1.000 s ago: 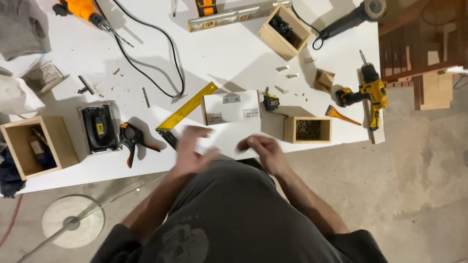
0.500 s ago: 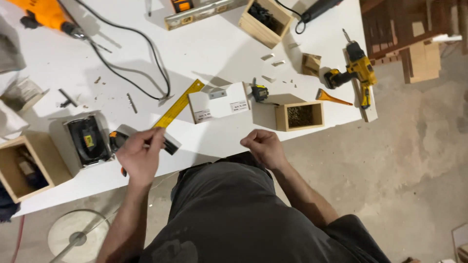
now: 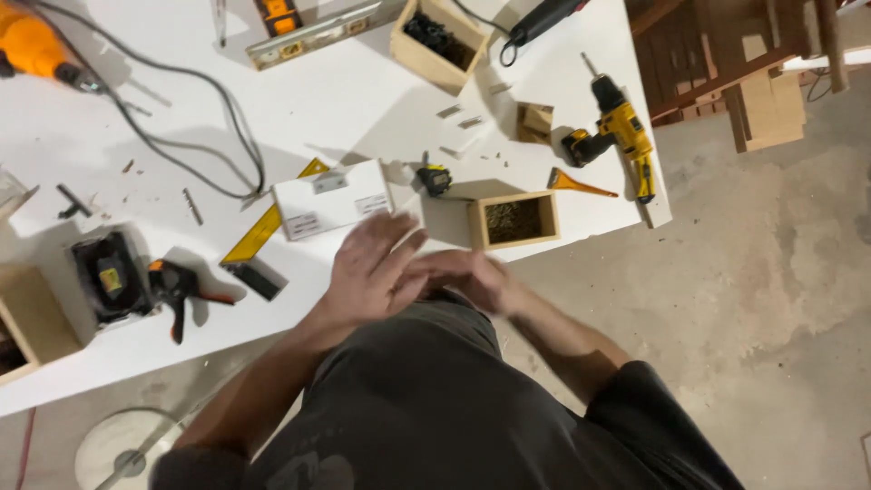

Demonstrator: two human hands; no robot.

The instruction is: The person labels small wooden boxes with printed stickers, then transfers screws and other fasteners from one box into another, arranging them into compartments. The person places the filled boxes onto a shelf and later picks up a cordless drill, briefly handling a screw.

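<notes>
While both blurred hands meet empty at the white table (image 3: 363, 100) edge, the left hand (image 3: 367, 272) covers the right hand (image 3: 472, 277) near a small white box (image 3: 331, 198).

A yellow cordless drill (image 3: 621, 134), orange corded drill (image 3: 32, 45) and spirit level (image 3: 313, 34) lie on the far side of the white table (image 3: 345, 100).

White rectangular box (image 3: 332, 200): flat on the white table (image 3: 363, 100), long side running left to right, small grey labels on its top face, lying just beyond the fingertips of the left hand. Small open wooden box (image 3: 513, 220): upright at the table's near edge, dark contents inside, just beside the right hand.
</notes>
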